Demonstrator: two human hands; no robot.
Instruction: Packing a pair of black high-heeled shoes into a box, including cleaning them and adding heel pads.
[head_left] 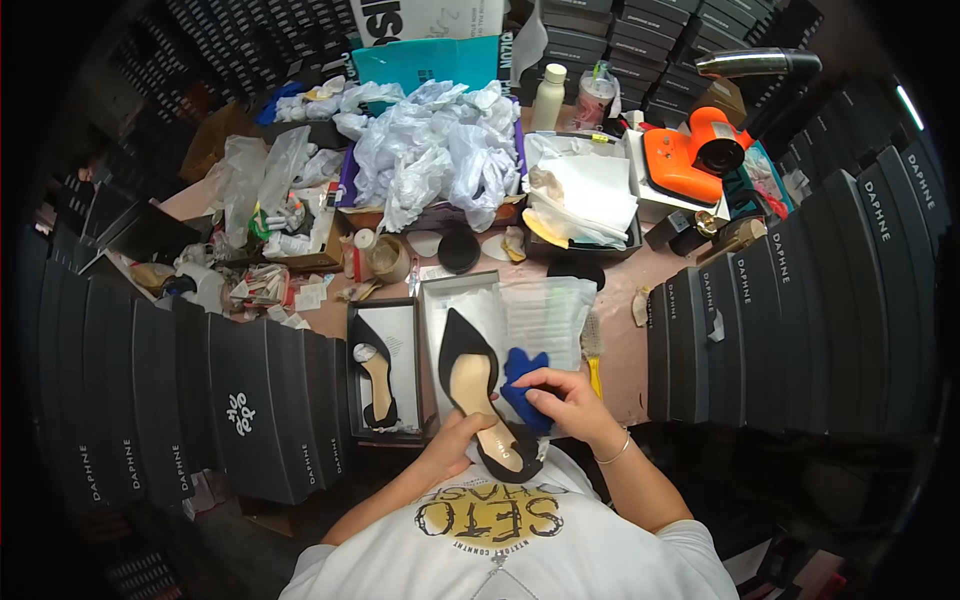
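My left hand [456, 442] is closed around the middle of a black pointed flat shoe [468, 345], whose beige insole faces up and whose toe points away from me. In my right hand [568, 402] a crumpled blue cloth [528, 405] is pinched, just to the right of the shoe. The matching black shoe [375, 365] lies in an open dark shoebox [406, 400] on the left, with white stuffing in its toe. Behind the held shoe sits a pale shoebox lid [432, 300]. A white padded sheet [550, 315] lies beyond the cloth.
Stacked dark shoeboxes wall in the left [270, 400] and right [790, 310]. Crumpled white paper [430, 150] fills a purple-edged box at the back. An orange machine [690, 160] stands back right. A yellow-handled brush [593, 350] lies right of the sheet.
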